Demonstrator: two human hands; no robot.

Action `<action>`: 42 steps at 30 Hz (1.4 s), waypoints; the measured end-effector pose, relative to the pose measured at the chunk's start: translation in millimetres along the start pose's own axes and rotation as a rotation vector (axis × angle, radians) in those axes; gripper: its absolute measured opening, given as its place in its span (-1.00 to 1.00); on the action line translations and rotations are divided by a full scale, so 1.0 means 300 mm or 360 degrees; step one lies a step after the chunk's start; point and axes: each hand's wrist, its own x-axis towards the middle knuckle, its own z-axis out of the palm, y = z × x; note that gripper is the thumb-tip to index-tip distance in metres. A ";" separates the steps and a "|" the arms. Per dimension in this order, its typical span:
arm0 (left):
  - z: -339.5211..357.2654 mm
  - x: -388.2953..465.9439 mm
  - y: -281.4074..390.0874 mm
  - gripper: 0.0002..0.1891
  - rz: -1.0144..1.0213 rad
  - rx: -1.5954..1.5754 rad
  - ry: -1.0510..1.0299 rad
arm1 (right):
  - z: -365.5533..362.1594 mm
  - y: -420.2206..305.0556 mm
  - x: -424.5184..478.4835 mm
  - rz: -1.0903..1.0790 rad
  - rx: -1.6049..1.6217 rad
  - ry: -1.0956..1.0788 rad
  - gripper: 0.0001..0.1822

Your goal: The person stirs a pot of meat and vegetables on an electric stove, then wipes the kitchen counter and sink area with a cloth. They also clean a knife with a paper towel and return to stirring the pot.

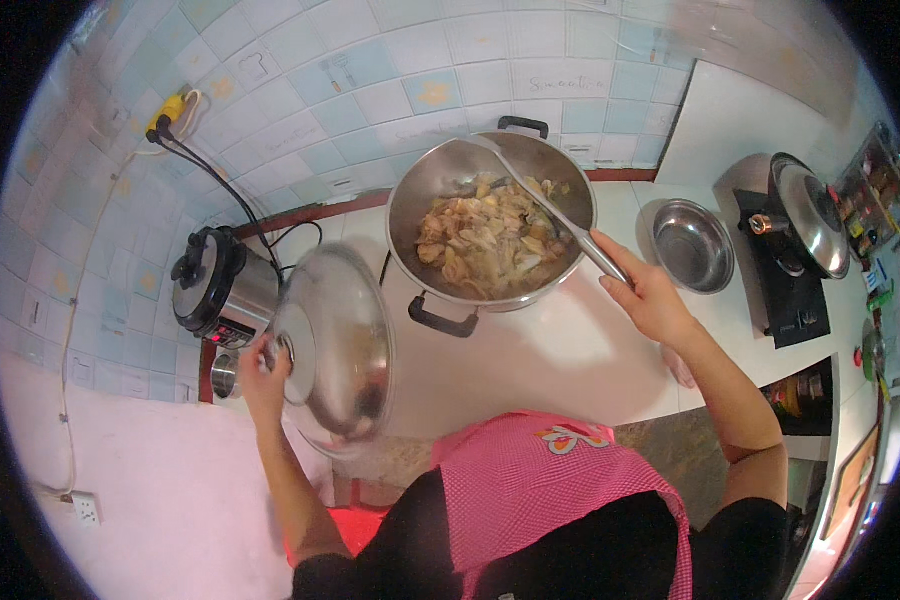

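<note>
My left hand grips the knob of a large metal wok lid, which is tipped on its side and somewhat blurred. In my right hand is the handle of a metal spatula. Its blade reaches the far inner wall of a two-handled metal wok. Pieces of cooked meat, seemingly chicken, lie in the bottom of the wok. The lid is held to the left of the wok, apart from its rim.
An electric pressure cooker stands at the left, its cords running to a yellow socket. A metal cup sits by it. To the right are a metal bowl, a black gas stove and a lidded pan.
</note>
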 end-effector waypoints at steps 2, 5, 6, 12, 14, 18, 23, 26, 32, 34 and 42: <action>0.000 0.110 0.107 -0.63 0.0180 -0.0050 -0.0043 | 0.035 0.096 -0.012 -0.0263 0.0063 0.0146 -0.37; 0.024 0.236 0.353 -0.64 0.0432 -0.0017 -0.0100 | 0.002 0.045 -0.062 0.0583 0.0594 -0.0231 -0.41; 0.054 0.274 0.424 -0.63 0.0541 -0.0036 -0.0105 | -0.008 0.027 -0.082 0.0706 0.0885 -0.0182 -0.41; 0.322 0.390 0.779 -0.57 0.0784 0.0000 -0.0330 | -0.038 0.066 -0.226 0.0878 0.2230 0.0256 -0.45; 0.418 0.392 0.864 -0.56 0.0809 0.0084 -0.0376 | -0.067 0.098 -0.293 0.0820 0.2462 0.0421 -0.51; 0.575 0.395 0.986 -0.55 0.0860 0.0203 -0.0479 | -0.108 0.271 -0.458 0.0809 0.2678 0.0674 -0.54; 0.694 0.408 1.001 -0.55 0.0827 0.0262 -0.0587 | -0.144 0.440 -0.593 0.0977 0.3028 0.0926 -0.75; 0.715 0.403 1.003 -0.55 0.0783 0.0322 -0.0571 | -0.144 0.520 -0.632 0.0972 0.3162 0.0971 -0.75; 0.751 0.388 0.995 -0.54 0.0752 0.0355 -0.0495 | -0.171 0.600 -0.604 0.1117 0.3544 0.0917 -0.70; 0.763 0.383 0.982 -0.54 0.0749 0.0382 -0.0449 | -0.186 0.643 -0.606 0.1197 0.3581 0.0909 -0.69; 0.706 0.268 1.037 -0.50 0.0641 0.0288 -0.0039 | -0.209 0.819 -0.606 0.1259 0.3742 0.0632 -0.66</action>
